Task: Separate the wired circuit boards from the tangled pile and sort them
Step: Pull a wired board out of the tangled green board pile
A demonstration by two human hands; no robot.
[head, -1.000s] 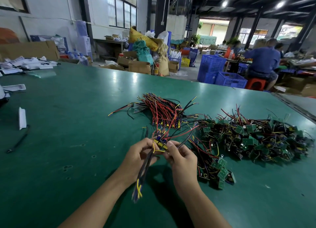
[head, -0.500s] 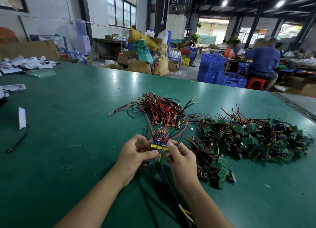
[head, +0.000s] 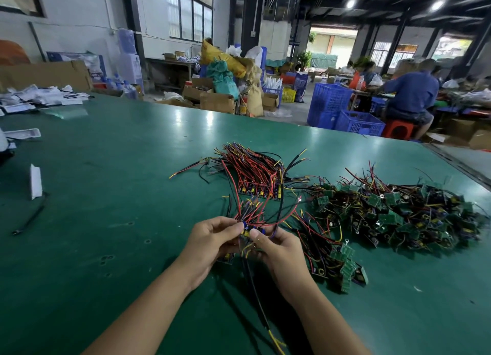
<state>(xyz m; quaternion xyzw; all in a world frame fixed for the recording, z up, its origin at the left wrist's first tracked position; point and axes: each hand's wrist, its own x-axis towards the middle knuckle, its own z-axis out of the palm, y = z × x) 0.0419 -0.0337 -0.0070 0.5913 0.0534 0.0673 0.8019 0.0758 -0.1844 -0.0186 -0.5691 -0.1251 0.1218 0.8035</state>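
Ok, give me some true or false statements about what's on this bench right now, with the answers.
1. The left hand and right hand both grip a wired board. True.
2. The tangled pile lies left of the hands. False: it lies to their right on the green table.
3. A sorted bundle of red and black wires lies beyond the hands. True.
4. The crates on the floor are red. False: they are blue.
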